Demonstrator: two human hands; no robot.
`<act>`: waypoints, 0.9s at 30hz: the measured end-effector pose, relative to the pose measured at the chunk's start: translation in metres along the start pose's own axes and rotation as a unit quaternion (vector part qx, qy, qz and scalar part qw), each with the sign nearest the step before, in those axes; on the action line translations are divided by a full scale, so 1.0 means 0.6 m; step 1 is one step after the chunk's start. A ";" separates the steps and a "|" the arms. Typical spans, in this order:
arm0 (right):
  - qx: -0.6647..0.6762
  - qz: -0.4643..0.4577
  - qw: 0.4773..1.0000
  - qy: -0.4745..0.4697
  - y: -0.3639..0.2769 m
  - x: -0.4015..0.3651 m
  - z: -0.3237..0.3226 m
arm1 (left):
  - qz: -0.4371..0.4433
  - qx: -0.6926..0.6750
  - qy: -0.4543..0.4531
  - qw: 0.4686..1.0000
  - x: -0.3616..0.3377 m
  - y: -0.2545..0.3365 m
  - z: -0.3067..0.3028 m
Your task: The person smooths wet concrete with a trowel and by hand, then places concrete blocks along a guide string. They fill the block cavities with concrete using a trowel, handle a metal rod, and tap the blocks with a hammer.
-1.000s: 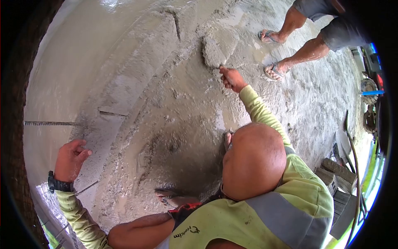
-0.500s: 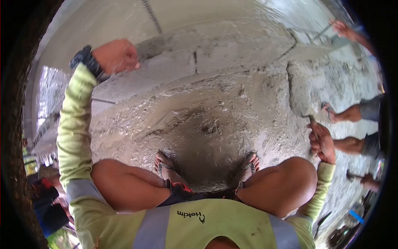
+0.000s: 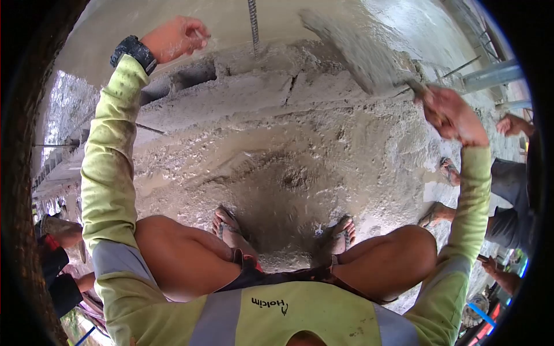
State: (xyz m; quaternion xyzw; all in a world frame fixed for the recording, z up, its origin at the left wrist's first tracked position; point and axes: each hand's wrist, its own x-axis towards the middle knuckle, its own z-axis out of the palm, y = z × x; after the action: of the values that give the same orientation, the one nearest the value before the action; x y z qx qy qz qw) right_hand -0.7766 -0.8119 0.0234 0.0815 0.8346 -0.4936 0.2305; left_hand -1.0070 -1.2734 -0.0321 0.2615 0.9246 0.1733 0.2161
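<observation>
My right hand [image 3: 453, 115] is closed round the handle of a trowel [image 3: 352, 52], whose broad grey blade is blurred by motion. The blade reaches left over the top of a concrete block wall [image 3: 248, 92]. At the upper left my left hand [image 3: 176, 40] is raised, its fingers loosely bent and a little apart, with nothing seen in it. It hovers near a hollow in the blocks, apart from the wall. Wet mortar [image 3: 288, 155] lies on the ground between the wall and my feet.
A ribbed steel bar [image 3: 253, 26] stands up behind the wall. Thinner rods [image 3: 461, 66] stick out at right. Another person's hand [image 3: 513, 124] and legs are on the right; more people are at lower left. A grey pipe [image 3: 492, 75] lies at the right edge.
My right hand has risen from beside my knee to the wall's height, swinging the trowel up and left. My left hand has moved slightly up and right, its fingers loosening.
</observation>
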 end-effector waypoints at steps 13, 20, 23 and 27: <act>-0.438 -0.225 0.868 0.060 -0.135 0.210 0.060 | 0.092 -0.343 0.230 0.906 0.001 -0.055 0.123; -0.306 0.015 0.924 0.229 -0.092 0.067 0.193 | -0.018 -0.301 0.238 0.923 -0.148 0.023 0.132; -0.262 0.122 0.929 0.231 -0.119 0.026 0.291 | -0.132 -0.263 0.156 0.943 -0.276 0.052 0.143; -0.178 0.181 0.948 0.195 -0.187 -0.004 0.362 | -0.224 -0.275 0.073 0.932 -0.462 0.051 0.205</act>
State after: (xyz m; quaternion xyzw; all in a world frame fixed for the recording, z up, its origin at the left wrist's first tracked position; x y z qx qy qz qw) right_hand -0.7491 -1.0548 0.0247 0.2833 0.9086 -0.2620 0.1597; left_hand -0.7208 -1.3783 -0.0372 -0.0351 0.8885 0.3866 0.2447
